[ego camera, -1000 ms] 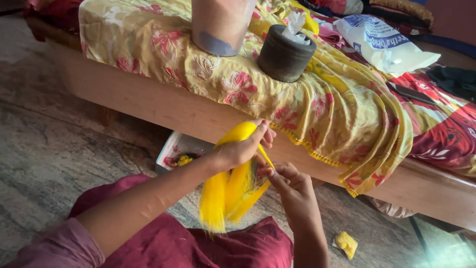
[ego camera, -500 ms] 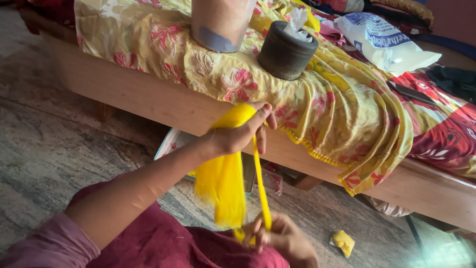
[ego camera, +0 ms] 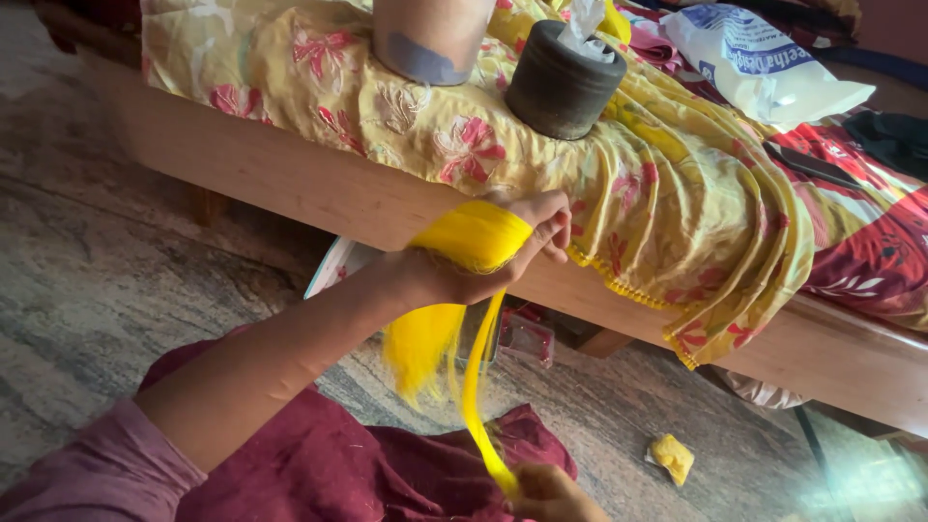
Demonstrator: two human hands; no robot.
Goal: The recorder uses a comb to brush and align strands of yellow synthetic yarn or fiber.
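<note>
A bundle of bright yellow thread (ego camera: 464,242) is wound over the back of my left hand (ego camera: 503,251), which is raised in front of the wooden bed edge with fingers curled on the strands. Loose yellow ends (ego camera: 416,348) hang below the hand. One strand (ego camera: 476,396) runs down to my right hand (ego camera: 551,493), low at the bottom edge over my maroon lap, pinching its lower end. The strand is stretched taut between both hands.
A wooden bed (ego camera: 290,184) with a yellow floral cloth (ego camera: 677,203) stands ahead. On it sit a dark round holder (ego camera: 561,87), a pinkish cylinder (ego camera: 430,39) and a white plastic bag (ego camera: 764,58). A box (ego camera: 338,271) and a yellow scrap (ego camera: 672,456) lie on the floor.
My right hand has drawn one strand downward from near the left hand to my lap. The left hand stayed raised with the bundle wound over it.
</note>
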